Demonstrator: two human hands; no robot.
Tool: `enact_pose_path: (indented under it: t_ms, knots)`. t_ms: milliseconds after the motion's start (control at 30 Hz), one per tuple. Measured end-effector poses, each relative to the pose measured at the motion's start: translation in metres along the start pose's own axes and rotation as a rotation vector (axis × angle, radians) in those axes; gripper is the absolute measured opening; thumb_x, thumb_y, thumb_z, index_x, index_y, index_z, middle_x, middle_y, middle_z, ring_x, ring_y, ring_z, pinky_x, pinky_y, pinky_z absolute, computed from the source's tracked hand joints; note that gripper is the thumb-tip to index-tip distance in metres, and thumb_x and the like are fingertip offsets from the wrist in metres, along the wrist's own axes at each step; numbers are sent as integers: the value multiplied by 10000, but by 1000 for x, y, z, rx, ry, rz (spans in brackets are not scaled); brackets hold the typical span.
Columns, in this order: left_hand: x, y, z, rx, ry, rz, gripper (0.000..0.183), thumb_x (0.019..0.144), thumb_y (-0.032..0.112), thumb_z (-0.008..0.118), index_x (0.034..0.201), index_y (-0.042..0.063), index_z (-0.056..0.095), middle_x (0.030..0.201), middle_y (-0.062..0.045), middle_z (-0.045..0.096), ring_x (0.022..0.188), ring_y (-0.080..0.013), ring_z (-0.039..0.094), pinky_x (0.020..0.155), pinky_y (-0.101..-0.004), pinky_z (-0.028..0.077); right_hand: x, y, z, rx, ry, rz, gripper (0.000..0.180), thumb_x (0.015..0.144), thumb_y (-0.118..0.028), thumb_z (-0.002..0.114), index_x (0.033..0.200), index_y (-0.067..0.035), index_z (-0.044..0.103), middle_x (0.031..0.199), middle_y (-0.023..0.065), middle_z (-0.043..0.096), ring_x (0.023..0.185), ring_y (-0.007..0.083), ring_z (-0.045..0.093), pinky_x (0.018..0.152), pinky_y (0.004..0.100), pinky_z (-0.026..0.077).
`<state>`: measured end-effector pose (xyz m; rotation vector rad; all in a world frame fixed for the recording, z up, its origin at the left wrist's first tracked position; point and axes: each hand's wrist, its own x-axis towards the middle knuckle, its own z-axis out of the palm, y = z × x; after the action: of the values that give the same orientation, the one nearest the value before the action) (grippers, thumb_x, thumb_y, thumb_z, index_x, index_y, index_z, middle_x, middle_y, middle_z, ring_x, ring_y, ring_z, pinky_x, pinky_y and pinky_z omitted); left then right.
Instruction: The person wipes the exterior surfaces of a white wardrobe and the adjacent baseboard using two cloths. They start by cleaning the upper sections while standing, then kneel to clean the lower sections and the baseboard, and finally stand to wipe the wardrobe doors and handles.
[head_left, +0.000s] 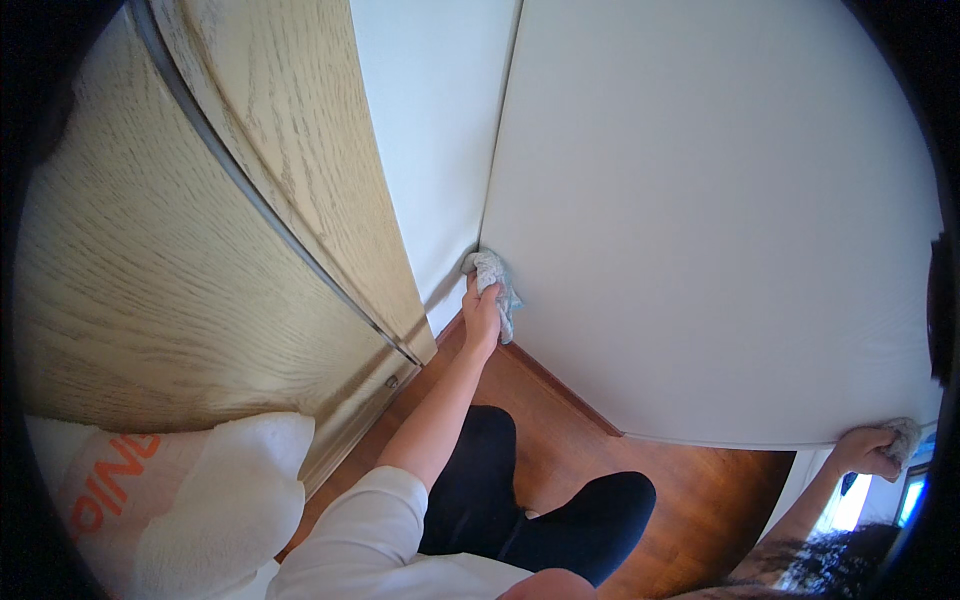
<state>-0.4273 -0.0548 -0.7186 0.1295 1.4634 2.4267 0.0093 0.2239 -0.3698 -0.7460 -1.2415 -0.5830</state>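
My left hand (481, 319) grips a crumpled pale cloth (491, 274) and presses it into the corner where two white wall surfaces meet, low down above the brown baseboard (566, 394). At the far right, my right hand (870, 452) is closed around a second greyish cloth (902, 442), at the outer edge of the broad white panel or wall (697, 225). My left arm reaches forward over my bent knees in dark trousers.
A wood-grain door or cabinet front (195, 247) with a frame stands on the left. White towelling with orange lettering (255, 487) lies at the lower left. Reddish-brown wooden flooring (555, 442) spreads below. Bright window light shows at the lower right.
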Motion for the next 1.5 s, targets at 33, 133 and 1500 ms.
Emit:
enact_pose_path:
  t_ms: [33,133,1500]
  knots:
    - [2,1,-1,26,-5,21,382,802,35,461,1173,-56,481,1240,-70,438,1088,-163,454,911,-269,365,-2,-1,2,8,-2,23,442,829,-259,544,1029,24,270,959,143,330,853,213,441,659,315,444]
    - [0,1,-8,11,51,5,373,804,40,473,1165,-50,488,1132,-66,513,1008,-167,510,877,-258,393,-5,-11,1,16,-29,86,461,814,-273,565,998,31,272,978,150,306,867,215,432,630,315,449]
    - [-116,-87,130,-506,395,-720,494,937,389,299,1323,81,308,1287,-87,401,1168,-219,401,1017,-350,288,33,-5,24,56,-60,40,631,798,-184,577,1224,-5,147,1043,194,329,911,207,448,616,346,487]
